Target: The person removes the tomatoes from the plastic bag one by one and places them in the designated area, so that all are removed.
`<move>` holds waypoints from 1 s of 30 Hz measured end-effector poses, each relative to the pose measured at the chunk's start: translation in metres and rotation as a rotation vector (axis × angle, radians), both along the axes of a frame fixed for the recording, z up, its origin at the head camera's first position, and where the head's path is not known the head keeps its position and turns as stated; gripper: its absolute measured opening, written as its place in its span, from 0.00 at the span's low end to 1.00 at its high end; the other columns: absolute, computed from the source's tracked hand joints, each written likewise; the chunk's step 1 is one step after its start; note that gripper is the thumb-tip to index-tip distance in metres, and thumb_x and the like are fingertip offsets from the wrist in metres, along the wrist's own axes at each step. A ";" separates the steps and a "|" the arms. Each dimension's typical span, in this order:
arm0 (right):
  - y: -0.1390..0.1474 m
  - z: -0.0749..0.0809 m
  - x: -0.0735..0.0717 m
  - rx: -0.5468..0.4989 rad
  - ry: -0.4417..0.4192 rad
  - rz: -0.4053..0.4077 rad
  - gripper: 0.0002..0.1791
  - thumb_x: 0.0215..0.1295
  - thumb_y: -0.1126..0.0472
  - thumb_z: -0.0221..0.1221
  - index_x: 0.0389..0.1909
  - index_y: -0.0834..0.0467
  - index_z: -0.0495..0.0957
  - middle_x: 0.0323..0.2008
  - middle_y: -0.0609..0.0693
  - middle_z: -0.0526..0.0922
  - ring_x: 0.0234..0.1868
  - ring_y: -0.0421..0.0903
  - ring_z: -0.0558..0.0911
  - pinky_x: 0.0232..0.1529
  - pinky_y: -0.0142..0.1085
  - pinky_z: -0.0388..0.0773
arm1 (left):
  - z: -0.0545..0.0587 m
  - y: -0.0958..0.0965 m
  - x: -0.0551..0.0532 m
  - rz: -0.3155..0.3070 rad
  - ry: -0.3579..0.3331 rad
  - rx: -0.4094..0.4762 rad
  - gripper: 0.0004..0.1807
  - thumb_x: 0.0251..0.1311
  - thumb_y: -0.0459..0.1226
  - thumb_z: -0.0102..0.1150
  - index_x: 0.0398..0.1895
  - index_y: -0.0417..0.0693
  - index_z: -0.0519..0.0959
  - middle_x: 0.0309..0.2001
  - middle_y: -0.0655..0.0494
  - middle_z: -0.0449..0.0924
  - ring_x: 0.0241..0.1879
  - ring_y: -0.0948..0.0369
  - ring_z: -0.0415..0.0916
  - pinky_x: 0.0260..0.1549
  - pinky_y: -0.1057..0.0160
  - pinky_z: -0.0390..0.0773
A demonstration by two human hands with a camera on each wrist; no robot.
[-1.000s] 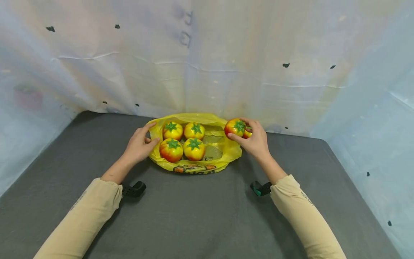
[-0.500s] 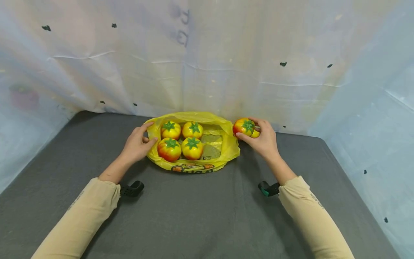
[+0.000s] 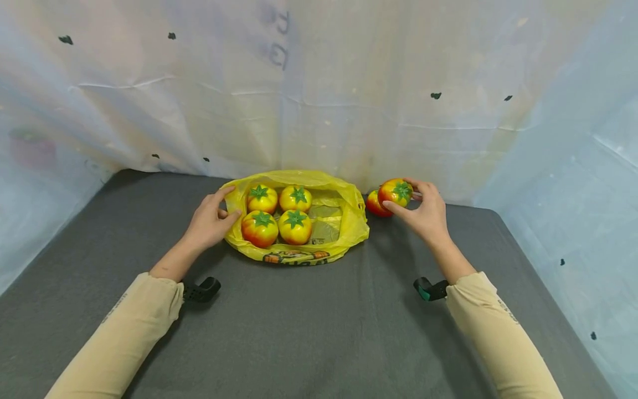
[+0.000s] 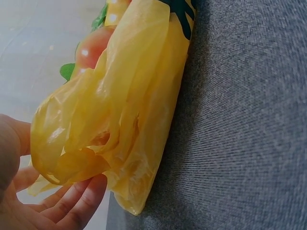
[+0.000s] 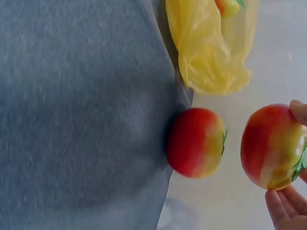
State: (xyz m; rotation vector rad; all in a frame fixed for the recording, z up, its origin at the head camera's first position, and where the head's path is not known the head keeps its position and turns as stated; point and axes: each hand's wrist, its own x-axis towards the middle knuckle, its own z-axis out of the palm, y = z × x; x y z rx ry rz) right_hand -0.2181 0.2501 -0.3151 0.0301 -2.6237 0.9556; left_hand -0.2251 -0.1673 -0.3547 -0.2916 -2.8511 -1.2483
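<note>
My left hand [image 3: 206, 220] holds the left rim of a yellow plastic bag [image 3: 358, 224], thumb and fingers on either side of the film in the left wrist view. Inside the spread mouth sit several yellow-red tomatoes [image 3: 260, 229] with green star-shaped tops, grouped in the left part. Right of the bag, my right hand [image 3: 426, 213] grips another tomato [image 3: 394, 191] between thumb and fingers, its green top turned toward the palm. A further tomato [image 5: 194, 143] rests on the table beside the bag, below the held one; in the head view the held tomato partly covers it.
A dark grey cloth covers the table [image 3: 309, 321]. Pale sheeting [image 3: 329, 88] hangs as a wall right behind the bag, and more sheeting stands at both sides. Black wrist mounts [image 3: 201, 289] jut inward from both forearms.
My right hand has moved right with its tomato, away from the bag's right rim. The tomato on the table now shows left of the held one. My left hand stays at the bag.
</note>
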 end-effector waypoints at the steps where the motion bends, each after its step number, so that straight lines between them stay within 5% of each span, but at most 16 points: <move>1: 0.002 0.001 0.000 0.001 0.002 -0.008 0.37 0.55 0.48 0.69 0.64 0.58 0.70 0.55 0.61 0.71 0.55 0.62 0.75 0.56 0.53 0.72 | 0.000 0.000 0.000 -0.001 -0.001 0.002 0.34 0.70 0.39 0.49 0.75 0.42 0.52 0.64 0.30 0.56 0.39 0.49 0.73 0.28 0.60 0.74; 23: 0.042 -0.012 -0.003 0.069 -0.027 -0.087 0.38 0.57 0.51 0.68 0.66 0.62 0.67 0.56 0.65 0.69 0.54 0.63 0.70 0.58 0.53 0.68 | -0.001 -0.001 0.001 0.011 -0.016 0.015 0.34 0.70 0.39 0.50 0.75 0.43 0.52 0.64 0.30 0.56 0.37 0.51 0.72 0.26 0.61 0.73; 30: 0.051 -0.022 -0.006 0.123 -0.059 -0.112 0.38 0.58 0.53 0.66 0.66 0.65 0.65 0.54 0.67 0.69 0.48 0.62 0.69 0.51 0.53 0.64 | -0.001 -0.001 0.002 0.008 -0.015 0.019 0.34 0.70 0.39 0.50 0.75 0.43 0.51 0.63 0.30 0.57 0.35 0.52 0.71 0.26 0.61 0.73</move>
